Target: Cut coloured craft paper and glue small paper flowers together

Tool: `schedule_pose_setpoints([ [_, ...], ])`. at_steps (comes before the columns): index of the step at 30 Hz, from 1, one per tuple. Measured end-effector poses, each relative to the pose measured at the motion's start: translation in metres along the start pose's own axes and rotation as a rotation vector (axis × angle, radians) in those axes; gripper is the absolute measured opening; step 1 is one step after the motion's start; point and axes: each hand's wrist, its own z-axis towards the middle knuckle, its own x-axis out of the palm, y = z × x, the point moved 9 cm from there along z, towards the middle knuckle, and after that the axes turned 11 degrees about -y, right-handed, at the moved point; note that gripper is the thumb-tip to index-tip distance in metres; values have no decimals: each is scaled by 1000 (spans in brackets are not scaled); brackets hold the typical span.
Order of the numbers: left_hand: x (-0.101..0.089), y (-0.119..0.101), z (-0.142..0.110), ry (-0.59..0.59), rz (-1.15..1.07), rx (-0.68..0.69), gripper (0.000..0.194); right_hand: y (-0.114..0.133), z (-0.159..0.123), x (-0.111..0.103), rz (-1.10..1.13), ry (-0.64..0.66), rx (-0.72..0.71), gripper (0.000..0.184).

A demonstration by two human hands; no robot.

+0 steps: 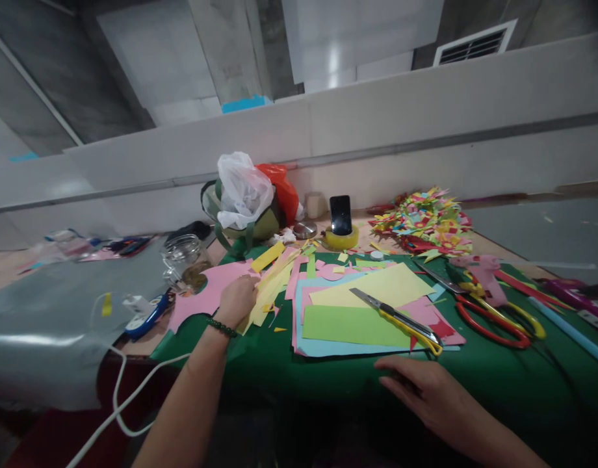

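While the left hand (237,301), grip unclear, overlaps flimsy-looking pink paper (197,300) left of the cutter (399,318), the right hand (422,385) gapes; pinch edges.

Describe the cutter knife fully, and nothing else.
The cutter knife has a slim, yellow-edged handle, seemingly plastic, with dark and metallic-looking parts along it. Its grey, metal-looking blade is out, pointing away and to the left. It lies slantwise across the paper stack, the blade over the pale yellow sheet and the handle crossing the light green sheet. The right hand is near the handle's end, not holding it.
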Motion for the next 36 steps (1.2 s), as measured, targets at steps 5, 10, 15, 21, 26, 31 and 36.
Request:
schedule_pose_setpoints([
  [5,-25,-7,-4,-86,109,-35,34,12,15,-6,-1,46,-32,25],
  [10,-11,-8,-14,77,68,-44,29,32,29,-10,28,140,-55,25],
  [15,-14,8,-23,134,18,-138,39,31,43,-8,-78,129,-98,26],
  [21,-64,22,-33,-53,117,-300,44,11,49,-2,-218,85,-102,27],
  [26,-93,-15,-52,-314,160,-343,48,18,45,-2,167,133,102,39],
  [31,-56,-140,-82,-282,-54,184,34,16,55,20,807,42,370,74],
  [36,-37,-188,-104,-227,-190,358,27,-15,56,31,914,-124,586,79],
])
